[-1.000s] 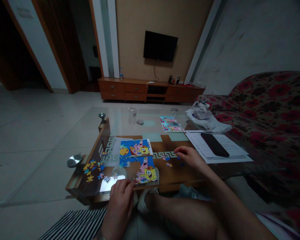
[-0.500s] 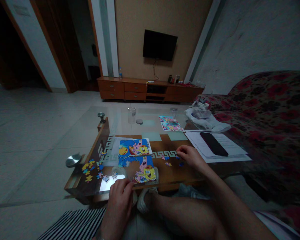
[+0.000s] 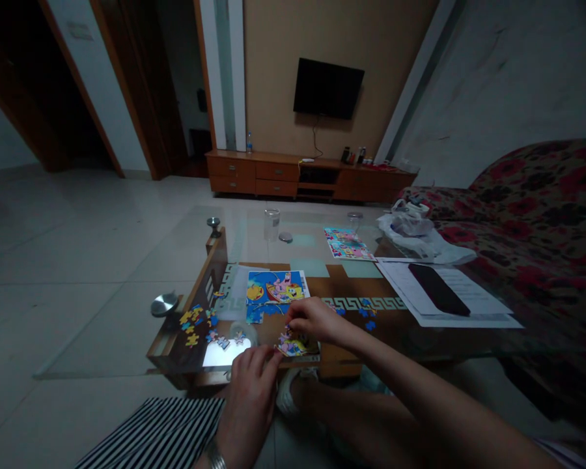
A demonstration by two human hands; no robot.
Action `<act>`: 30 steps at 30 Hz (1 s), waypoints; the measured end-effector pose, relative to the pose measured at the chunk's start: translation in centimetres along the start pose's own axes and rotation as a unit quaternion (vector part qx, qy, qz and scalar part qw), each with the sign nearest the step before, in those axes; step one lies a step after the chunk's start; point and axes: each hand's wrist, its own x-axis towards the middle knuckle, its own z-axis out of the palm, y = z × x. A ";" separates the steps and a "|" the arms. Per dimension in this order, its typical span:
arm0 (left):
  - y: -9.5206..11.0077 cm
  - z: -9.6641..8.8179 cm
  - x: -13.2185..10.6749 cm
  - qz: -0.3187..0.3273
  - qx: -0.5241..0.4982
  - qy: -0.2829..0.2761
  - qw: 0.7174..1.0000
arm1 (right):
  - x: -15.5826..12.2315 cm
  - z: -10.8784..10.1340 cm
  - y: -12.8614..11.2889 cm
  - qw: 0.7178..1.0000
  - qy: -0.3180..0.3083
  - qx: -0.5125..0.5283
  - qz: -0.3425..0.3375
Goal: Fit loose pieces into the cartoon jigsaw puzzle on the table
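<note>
A partly built cartoon jigsaw puzzle lies on the glass coffee table. My right hand hovers over the puzzle's lower part, fingers pinched together on a small puzzle piece. My left hand rests at the table's near edge, fingertips curled against the puzzle's lower left corner. Loose yellow and blue pieces lie to the left of the puzzle. A few more blue loose pieces lie to its right.
A drinking glass, a second puzzle picture, a plastic bag and papers with a dark phone sit further back and right. A floral sofa stands right, a TV and cabinet behind.
My right hand has moved left from the loose pieces at the right onto the puzzle's lower part. The view has shifted slightly. My left hand stays at the near edge.
</note>
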 end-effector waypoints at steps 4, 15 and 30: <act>0.1 0.0 0.0 -0.003 0.004 -0.010 1.000 | 1.0 0.7 0.1 1.000 -0.026 -0.007 -0.009; 0.3 -0.2 0.3 -0.009 0.005 -0.019 1.000 | 1.3 2.1 -1.3 0.999 -0.047 -0.014 -0.016; 0.4 -0.2 0.3 -0.011 0.023 -0.022 0.999 | 1.5 3.1 -1.1 0.996 -0.025 -0.085 -0.026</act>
